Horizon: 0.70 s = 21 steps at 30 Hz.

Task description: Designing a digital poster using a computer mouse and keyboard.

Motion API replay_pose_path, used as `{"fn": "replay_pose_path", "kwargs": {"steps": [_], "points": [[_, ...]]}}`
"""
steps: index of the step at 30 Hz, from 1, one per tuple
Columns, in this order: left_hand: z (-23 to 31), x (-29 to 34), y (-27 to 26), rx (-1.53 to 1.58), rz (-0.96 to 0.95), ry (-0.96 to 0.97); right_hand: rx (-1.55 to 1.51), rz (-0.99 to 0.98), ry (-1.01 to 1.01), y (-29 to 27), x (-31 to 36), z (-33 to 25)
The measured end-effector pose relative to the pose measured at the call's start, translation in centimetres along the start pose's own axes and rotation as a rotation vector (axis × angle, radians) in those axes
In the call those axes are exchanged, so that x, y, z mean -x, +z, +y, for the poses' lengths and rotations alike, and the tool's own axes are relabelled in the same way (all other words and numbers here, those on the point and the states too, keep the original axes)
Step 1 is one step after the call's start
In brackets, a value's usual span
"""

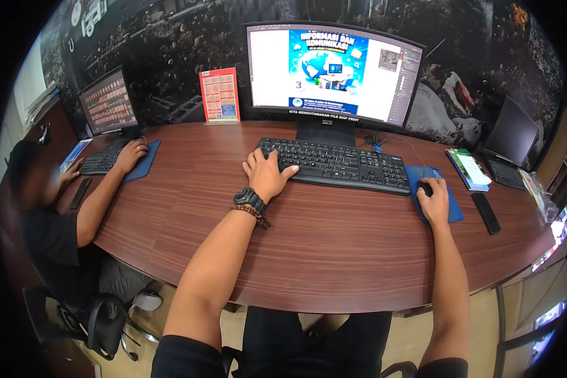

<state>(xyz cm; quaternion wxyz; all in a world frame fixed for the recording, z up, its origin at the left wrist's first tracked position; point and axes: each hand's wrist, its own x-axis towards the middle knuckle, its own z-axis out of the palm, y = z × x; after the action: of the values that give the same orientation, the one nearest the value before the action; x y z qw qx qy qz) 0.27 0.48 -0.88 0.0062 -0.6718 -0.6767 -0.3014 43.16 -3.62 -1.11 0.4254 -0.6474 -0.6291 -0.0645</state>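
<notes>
My left hand (266, 177) rests on the left end of a black keyboard (343, 165), its fingers spread over the keys and the thumb stretched along the front edge. A black watch (251, 200) and a beaded bracelet (256, 216) circle that wrist. To the right of the keyboard, my right hand (436, 203) is wrapped over a dark computer mouse (426, 188), partly hidden under the fingers. The mouse sits on a blue mouse pad (454, 212). Behind the keyboard stands a wide curved monitor (384, 88) showing a blue poster design in an editing window.
At the left, a co-worker (50, 233) uses another keyboard (101, 162) and monitor (109, 104). A red desk calendar (220, 94) stands near the wall. Right of my mouse pad lie a black phone (486, 213), a green booklet (466, 169) and a second dark screen (513, 131).
</notes>
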Motion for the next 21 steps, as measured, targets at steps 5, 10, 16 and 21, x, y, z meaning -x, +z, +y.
{"fn": "replay_pose_path", "kwargs": {"steps": [5,10,16,21], "points": [[-0.3,-0.11,0.22,-0.002,-0.013,-0.004,0.004,-0.009,0.01,0.03,0.02,-0.31],[-0.4,-0.19,0.5,-0.029,-0.006,0.013,0.012,-0.01,0.013,0.04,0.0,-0.27],[-0.37,-0.16,0.57,-0.038,0.008,0.022,0.028,-0.001,0.009,0.05,0.03,-0.11],[-0.38,-0.18,0.4,-0.026,-0.011,0.008,0.002,-0.004,0.008,0.11,0.04,-0.12]]}}
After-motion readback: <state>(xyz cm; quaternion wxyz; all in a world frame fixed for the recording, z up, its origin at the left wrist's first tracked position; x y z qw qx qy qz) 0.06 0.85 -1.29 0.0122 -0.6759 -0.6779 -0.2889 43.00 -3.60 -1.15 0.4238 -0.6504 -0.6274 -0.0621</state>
